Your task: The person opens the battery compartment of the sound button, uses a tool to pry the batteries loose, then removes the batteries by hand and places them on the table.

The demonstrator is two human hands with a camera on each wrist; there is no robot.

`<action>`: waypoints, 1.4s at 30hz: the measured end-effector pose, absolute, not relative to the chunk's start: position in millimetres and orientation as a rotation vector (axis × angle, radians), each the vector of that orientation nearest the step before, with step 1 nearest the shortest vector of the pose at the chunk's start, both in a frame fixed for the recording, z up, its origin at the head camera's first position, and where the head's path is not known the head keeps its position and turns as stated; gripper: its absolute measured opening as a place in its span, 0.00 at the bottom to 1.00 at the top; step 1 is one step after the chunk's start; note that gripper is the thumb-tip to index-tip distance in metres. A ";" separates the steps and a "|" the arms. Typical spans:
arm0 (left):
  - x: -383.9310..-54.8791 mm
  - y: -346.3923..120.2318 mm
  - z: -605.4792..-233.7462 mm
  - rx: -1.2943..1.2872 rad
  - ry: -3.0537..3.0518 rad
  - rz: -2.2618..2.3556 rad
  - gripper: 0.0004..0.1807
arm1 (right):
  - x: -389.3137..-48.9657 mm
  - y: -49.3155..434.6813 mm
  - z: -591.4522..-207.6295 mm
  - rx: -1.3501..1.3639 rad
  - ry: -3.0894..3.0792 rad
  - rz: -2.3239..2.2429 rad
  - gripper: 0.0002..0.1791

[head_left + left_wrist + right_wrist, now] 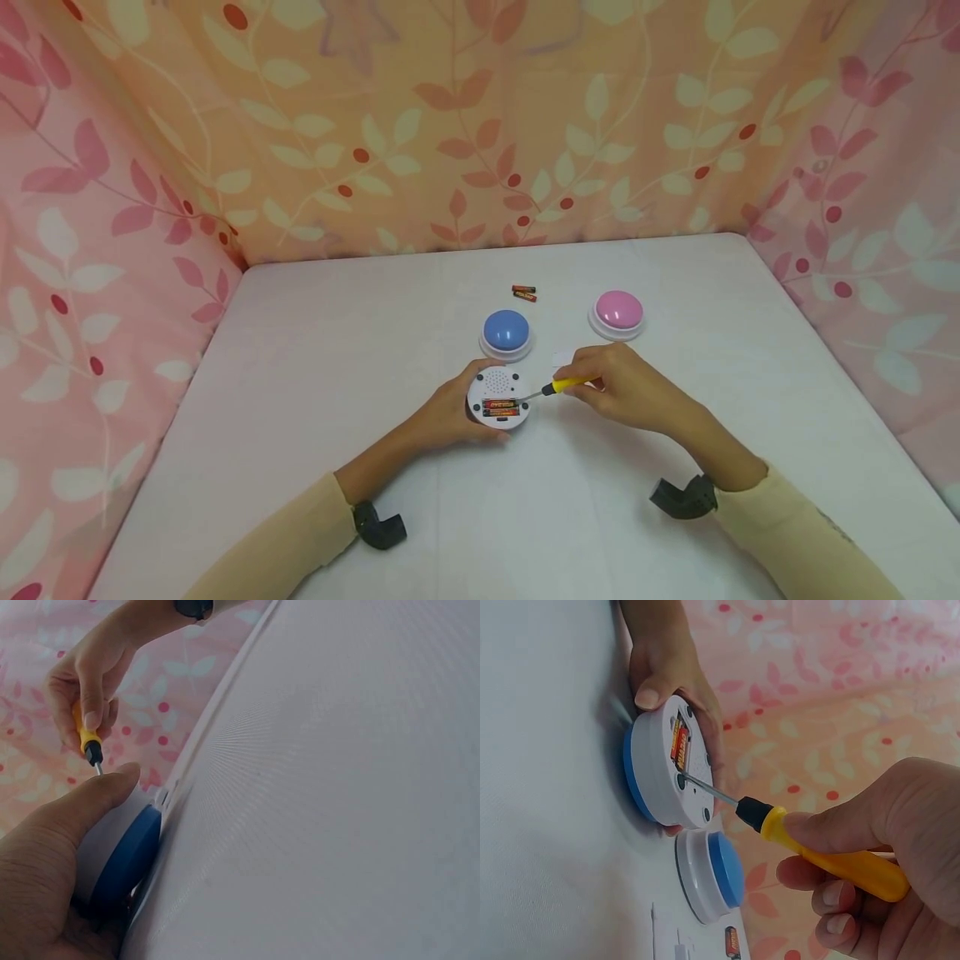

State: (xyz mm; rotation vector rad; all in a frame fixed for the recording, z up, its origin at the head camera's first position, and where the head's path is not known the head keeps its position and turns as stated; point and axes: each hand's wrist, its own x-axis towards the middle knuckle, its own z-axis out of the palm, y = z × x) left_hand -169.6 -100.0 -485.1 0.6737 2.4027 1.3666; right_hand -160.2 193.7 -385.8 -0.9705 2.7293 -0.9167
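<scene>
My left hand [450, 412] grips a round push-button device [497, 383], turned over so its white underside faces up. Its blue dome [133, 853] points down in the left wrist view. Two red-and-black batteries [500, 408] lie side by side in the uncovered compartment. Between thumb and fingers, my right hand [626, 385] holds a screwdriver [847, 870] with a yellow handle and black collar. Its metal shaft [711, 789] slants down to the compartment's end, the tip at the batteries' ends. Whether the tip touches a battery or the case, I cannot tell.
Just behind the held device stands a blue-domed button [506, 330], with a pink-domed one [619, 310] farther right. Two loose batteries [524, 293] lie behind them on the white table [337, 333]. A small white piece [561, 359] is partly hidden behind my right hand. Patterned curtains [480, 125] surround the table.
</scene>
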 end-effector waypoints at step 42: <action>-170.0 -100.0 -488.4 0.725 2.408 1.380 0.59 | -157.7 184.8 -396.5 -0.997 2.792 -1.009 0.14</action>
